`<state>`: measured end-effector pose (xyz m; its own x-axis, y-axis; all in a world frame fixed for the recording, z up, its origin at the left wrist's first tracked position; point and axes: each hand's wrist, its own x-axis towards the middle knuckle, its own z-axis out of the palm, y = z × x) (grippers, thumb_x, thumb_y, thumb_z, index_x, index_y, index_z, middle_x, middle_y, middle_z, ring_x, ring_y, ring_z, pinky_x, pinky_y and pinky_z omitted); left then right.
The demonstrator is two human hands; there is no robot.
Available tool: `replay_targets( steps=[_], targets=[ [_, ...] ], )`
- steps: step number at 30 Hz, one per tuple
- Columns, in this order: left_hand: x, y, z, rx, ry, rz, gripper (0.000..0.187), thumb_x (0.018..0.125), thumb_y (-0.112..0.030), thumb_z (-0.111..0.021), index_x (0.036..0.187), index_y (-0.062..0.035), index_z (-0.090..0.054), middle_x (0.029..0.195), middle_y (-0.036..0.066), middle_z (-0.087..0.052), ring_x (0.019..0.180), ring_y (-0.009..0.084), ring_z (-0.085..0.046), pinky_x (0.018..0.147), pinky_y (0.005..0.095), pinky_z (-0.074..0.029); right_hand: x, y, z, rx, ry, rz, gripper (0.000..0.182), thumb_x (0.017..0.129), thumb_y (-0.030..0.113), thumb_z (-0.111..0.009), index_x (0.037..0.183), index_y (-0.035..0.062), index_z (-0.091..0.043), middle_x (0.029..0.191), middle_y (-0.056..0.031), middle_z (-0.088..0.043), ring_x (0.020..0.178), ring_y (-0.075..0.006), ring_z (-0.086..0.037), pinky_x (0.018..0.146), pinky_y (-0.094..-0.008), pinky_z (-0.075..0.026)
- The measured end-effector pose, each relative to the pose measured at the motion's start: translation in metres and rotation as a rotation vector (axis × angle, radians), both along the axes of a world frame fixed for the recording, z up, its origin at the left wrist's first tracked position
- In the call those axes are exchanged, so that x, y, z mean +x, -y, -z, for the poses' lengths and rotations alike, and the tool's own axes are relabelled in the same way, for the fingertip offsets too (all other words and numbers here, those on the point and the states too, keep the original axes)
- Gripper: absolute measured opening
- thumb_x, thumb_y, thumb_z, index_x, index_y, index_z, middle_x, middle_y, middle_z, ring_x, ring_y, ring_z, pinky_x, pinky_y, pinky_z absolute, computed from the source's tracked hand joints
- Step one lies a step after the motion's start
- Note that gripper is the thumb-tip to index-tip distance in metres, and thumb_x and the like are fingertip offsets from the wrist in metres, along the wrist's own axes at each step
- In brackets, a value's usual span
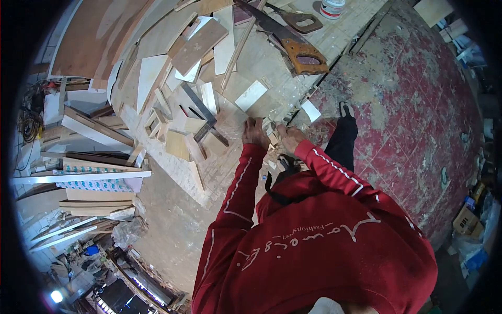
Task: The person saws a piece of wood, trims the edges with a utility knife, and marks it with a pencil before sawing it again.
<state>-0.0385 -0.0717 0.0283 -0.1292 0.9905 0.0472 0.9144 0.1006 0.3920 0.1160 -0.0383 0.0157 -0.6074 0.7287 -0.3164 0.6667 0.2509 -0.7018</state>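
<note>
My left hand is at the workbench edge, fingers bent down and close together on something hidden under them. Close beside it, my right hand has its fingers closed around something too small to make out. A small light wood piece shows between the two hands. Beyond them lies a white rectangular board, and a white offcut is past my right hand. To the left, a dark try square lies among small wood blocks, near a red pencil.
A handsaw with a wooden handle and a second saw lie at the far side. A white tub stands beyond them. Boards are piled at the back left. Lumber is stacked left of the bench. The red floor is dusty.
</note>
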Motion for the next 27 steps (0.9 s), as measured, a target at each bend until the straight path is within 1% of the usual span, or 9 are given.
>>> replay_targets(
  steps=[5,7,10,11,14,18,21,23,27],
  targets=[
    [0.0,0.001,-0.001,0.027,0.008,-0.004,0.035,0.069,-0.003,-0.064,0.103,-0.0034,-0.055,0.098,0.02,-0.051,0.097,0.0381,-0.049,0.083,0.0423,-0.044,-0.002,0.002,0.009,0.063,-0.034,-0.017,0.035,0.093,0.022,-0.032,0.122,0.004,-0.041,0.079,-0.0308,-0.059,0.074,-0.0471,-0.06,0.066,-0.0514,-0.047],
    [0.002,0.0,-0.002,0.004,0.015,-0.013,0.035,0.069,-0.003,-0.064,0.102,-0.0032,-0.055,0.099,0.02,-0.051,0.097,0.038,-0.049,0.084,0.0419,-0.043,-0.005,-0.004,-0.003,-0.002,0.076,-0.035,0.036,0.092,0.022,-0.032,0.124,0.0057,-0.04,0.078,-0.0312,-0.059,0.076,-0.0469,-0.06,0.066,-0.0511,-0.047],
    [0.0,-0.002,-0.004,-0.005,-0.009,-0.006,0.033,0.069,-0.003,-0.064,0.101,-0.0028,-0.055,0.1,0.02,-0.051,0.097,0.037,-0.049,0.084,0.0411,-0.043,-0.008,-0.007,0.009,-0.082,0.05,0.001,0.038,0.092,0.021,-0.03,0.126,0.0049,-0.039,0.079,-0.0303,-0.06,0.079,-0.0461,-0.06,0.067,-0.0499,-0.048],
    [0.001,-0.001,-0.004,-0.004,-0.026,0.004,0.033,0.069,-0.004,-0.063,0.101,-0.0027,-0.055,0.1,0.019,-0.052,0.097,0.0361,-0.049,0.085,0.0407,-0.043,-0.008,-0.004,0.021,0.016,0.081,-0.017,0.039,0.094,0.024,-0.028,0.128,0.0104,-0.04,0.082,-0.0309,-0.059,0.081,-0.0463,-0.06,0.069,-0.0493,-0.048],
    [0.0,0.0,-0.003,-0.052,-0.048,-0.007,0.033,0.069,-0.004,-0.062,0.101,-0.0026,-0.055,0.101,0.019,-0.052,0.098,0.0346,-0.049,0.085,0.0409,-0.042,0.001,0.001,0.017,-0.046,0.031,0.033,0.037,0.096,0.029,-0.025,0.126,0.0167,-0.042,0.086,-0.0318,-0.059,0.084,-0.0475,-0.059,0.072,-0.0498,-0.047],
    [0.002,-0.001,-0.013,-0.058,-0.045,0.016,0.032,0.068,-0.003,-0.061,0.1,-0.0028,-0.055,0.101,0.018,-0.052,0.098,0.0338,-0.05,0.085,0.0403,-0.043,0.003,0.005,0.014,-0.11,0.026,0.027,0.037,0.098,0.035,-0.022,0.125,0.0203,-0.042,0.087,-0.0325,-0.058,0.085,-0.0479,-0.058,0.074,-0.0501,-0.046],
    [0.001,-0.001,-0.006,-0.023,-0.046,-0.005,0.039,0.066,0.0,-0.062,0.104,-0.0049,-0.055,0.1,0.018,-0.05,0.097,0.0363,-0.051,0.081,0.0421,-0.046,0.002,0.006,0.013,-0.042,-0.035,0.069,0.038,0.098,0.036,-0.021,0.123,0.0178,-0.043,0.086,-0.0319,-0.058,0.085,-0.0477,-0.058,0.074,-0.0498,-0.045],
    [0.002,-0.001,-0.005,-0.018,-0.041,-0.022,0.039,0.067,0.0,-0.062,0.105,-0.0045,-0.055,0.1,0.019,-0.05,0.097,0.0363,-0.051,0.081,0.042,-0.046,0.002,0.0,-0.009,-0.181,0.021,0.034,0.043,0.096,0.034,-0.025,0.121,0.0052,-0.045,0.094,-0.0279,-0.06,0.087,-0.0452,-0.059,0.08,-0.0478,-0.046],
    [0.001,0.0,-0.004,-0.04,-0.048,-0.02,0.039,0.067,-0.001,-0.062,0.105,-0.0043,-0.055,0.101,0.019,-0.05,0.097,0.0362,-0.051,0.082,0.0418,-0.046,0.001,-0.002,-0.022,-0.254,0.043,0.024,0.04,0.095,0.029,-0.028,0.122,0.0046,-0.044,0.094,-0.029,-0.06,0.088,-0.0445,-0.059,0.08,-0.0474,-0.046]
  ],
)
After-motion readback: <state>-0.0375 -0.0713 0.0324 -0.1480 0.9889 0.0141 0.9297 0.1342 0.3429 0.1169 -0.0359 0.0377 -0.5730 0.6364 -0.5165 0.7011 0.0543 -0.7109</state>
